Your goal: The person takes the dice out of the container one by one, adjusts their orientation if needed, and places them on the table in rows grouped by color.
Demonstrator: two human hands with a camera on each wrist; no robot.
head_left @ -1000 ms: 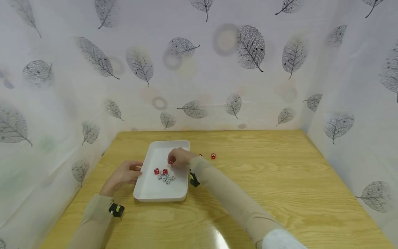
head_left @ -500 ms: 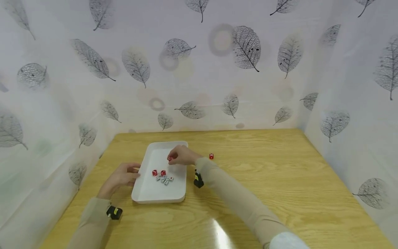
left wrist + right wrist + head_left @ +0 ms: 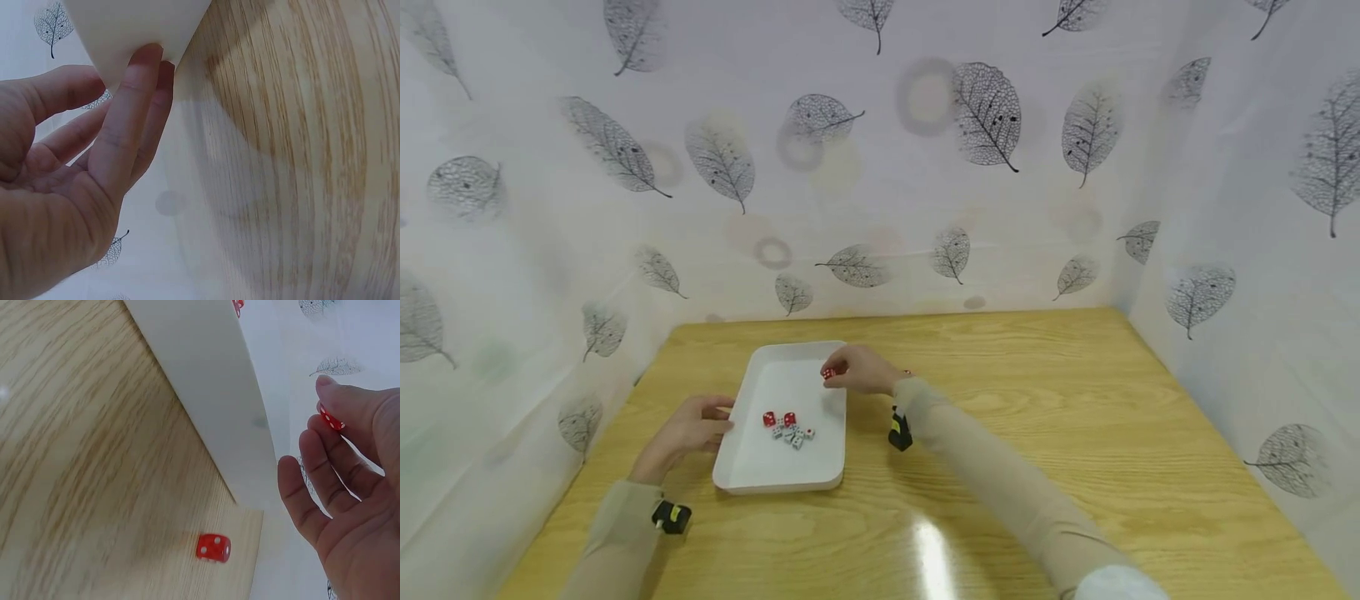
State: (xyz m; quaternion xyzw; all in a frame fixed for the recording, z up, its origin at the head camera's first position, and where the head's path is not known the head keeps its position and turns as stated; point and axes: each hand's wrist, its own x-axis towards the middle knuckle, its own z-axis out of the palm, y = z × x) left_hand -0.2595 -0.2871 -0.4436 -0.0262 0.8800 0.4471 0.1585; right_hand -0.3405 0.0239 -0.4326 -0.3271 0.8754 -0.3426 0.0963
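Observation:
My right hand [image 3: 863, 371] is over the far right corner of the white tray [image 3: 741, 479], pinching a red die [image 3: 828, 374] between thumb and fingertips. In the right wrist view the pinched die [image 3: 332, 417] shows white pips, and the other fingers spread loosely. My left hand [image 3: 688, 429] lies at the tray's left side; the left wrist view has its extended fingertips against the tray's outer wall [image 3: 147, 25]. Inside the tray sit two red dice [image 3: 789, 418] and several small white dice [image 3: 797, 442] in a cluster.
A red die [image 3: 214, 547] lies on the wooden table [image 3: 1037, 417] right of the tray, largely behind the right sleeve [image 3: 992, 475] in the head view. Leaf-patterned sheeting [image 3: 880, 292] walls the table's back and sides.
My right hand has moved right and slightly away, from above the dice cluster toward the tray's far right corner, still pinching the red die. The left hand stays at the tray, while the head view shifts slightly.

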